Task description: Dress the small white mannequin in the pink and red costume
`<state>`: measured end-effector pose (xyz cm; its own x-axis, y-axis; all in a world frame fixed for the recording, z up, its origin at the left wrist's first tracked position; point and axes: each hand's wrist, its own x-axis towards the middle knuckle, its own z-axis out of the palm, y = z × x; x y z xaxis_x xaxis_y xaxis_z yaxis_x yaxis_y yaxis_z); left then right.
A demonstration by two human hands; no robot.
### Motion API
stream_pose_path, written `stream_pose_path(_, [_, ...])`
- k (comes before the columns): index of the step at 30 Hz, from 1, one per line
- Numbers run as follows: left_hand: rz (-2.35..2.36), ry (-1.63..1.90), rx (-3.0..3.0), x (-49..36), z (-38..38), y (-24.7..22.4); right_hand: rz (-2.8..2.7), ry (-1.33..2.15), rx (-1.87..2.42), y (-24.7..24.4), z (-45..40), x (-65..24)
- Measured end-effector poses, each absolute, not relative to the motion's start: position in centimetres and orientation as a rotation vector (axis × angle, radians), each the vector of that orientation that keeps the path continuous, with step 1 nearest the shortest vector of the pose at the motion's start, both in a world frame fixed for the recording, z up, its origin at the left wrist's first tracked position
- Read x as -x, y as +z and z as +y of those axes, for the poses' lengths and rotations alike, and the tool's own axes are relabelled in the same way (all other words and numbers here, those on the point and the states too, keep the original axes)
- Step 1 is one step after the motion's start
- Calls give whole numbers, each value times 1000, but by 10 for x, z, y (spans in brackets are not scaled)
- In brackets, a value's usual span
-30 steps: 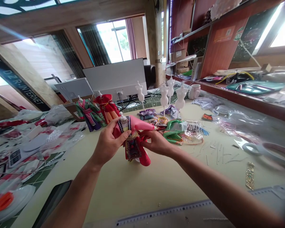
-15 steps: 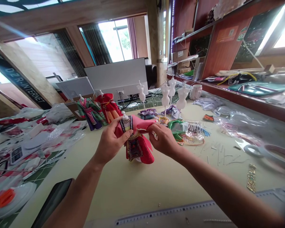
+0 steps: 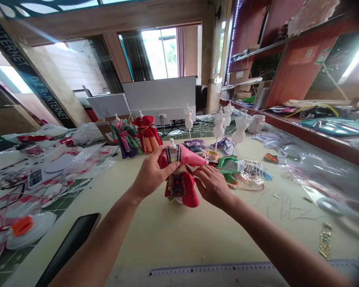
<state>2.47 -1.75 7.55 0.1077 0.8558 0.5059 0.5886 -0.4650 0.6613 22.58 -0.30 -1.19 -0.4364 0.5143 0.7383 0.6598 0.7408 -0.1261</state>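
A miniature mannequin in a red and pink dress [image 3: 191,191] stands upright on the table in front of me. Dark beaded trim runs down its chest, a gold band circles the waist, and an ornate patterned panel hangs in front. My left hand [image 3: 152,171] wraps round its upper body, thumb across the chest. Beside the waist, under the stretched pink sleeve [image 3: 194,158], is my right hand [image 3: 214,187], its fingers loosely extended and apart. Whether its fingertips touch the dress is hard to tell.
Behind stand a green dressed mannequin [image 3: 126,135], a red one [image 3: 146,133] and several bare white mannequins [image 3: 238,131]. Folded garments [image 3: 229,165] and beaded trims lie right. A phone [image 3: 71,243], a ruler [image 3: 215,268] and a gold strip [image 3: 325,241] lie nearer. Plastic bags crowd the left.
My right hand has released its pinch on the gold waistband, and its fingers have straightened. The band now lies closer to the waist. The left hand keeps its hold; the view has shifted left.
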Motion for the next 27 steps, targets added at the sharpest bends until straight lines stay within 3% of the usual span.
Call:
stream_pose_path(8, [1204,1279,-1916,-11,-21,72,-2077,-61,1015,-22,-6,-223])
stream_pose_path(14, [1614,1787,-1746,10,-50,31,-1918,-15,978,-27,-20,-223])
stream_pose_path(20, [1581,1296,-2016,9,-63,-17,-1920,79,971,-35,-33,-212])
stream_pose_path(27, [1592,1311,-2066,3,-47,-30,-1930,116,1075,-48,-29,-201])
